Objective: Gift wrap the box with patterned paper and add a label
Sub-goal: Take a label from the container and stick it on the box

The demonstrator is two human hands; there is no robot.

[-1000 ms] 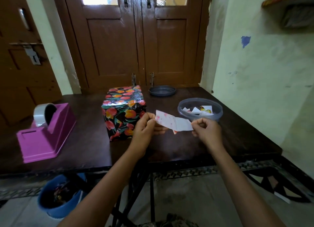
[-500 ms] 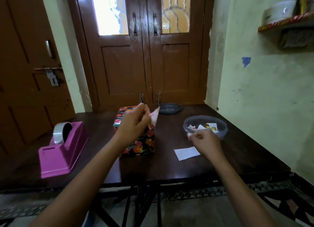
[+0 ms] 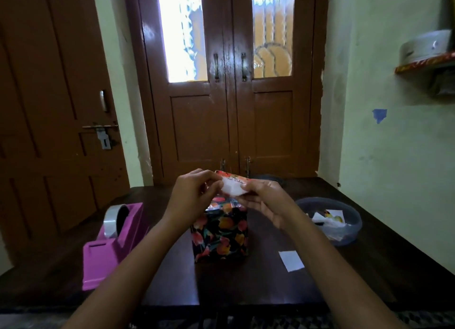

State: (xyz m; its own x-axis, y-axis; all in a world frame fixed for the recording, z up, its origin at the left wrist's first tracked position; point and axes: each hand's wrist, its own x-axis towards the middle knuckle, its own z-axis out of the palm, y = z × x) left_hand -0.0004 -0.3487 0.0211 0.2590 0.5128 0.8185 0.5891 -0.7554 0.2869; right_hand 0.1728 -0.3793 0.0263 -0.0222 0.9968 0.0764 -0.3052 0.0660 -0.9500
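The box [image 3: 221,232], wrapped in black paper with red and orange flowers, stands on the dark wooden table [image 3: 246,284]. Just above its top I hold a small white label [image 3: 234,187] with a red floral edge and printed script. My left hand [image 3: 194,195] pinches the label's left end and my right hand [image 3: 263,200] pinches its right end. The box's top is mostly hidden behind my hands.
A pink tape dispenser [image 3: 110,245] with a grey roll sits on the left. A clear round tub [image 3: 332,220] holding paper scraps and labels is on the right. A white backing slip [image 3: 291,260] lies on the table near it. Brown doors stand behind.
The backing slip has come off and now lies on the table. My right hand went back up to the label, and both hands now hold it over the box.
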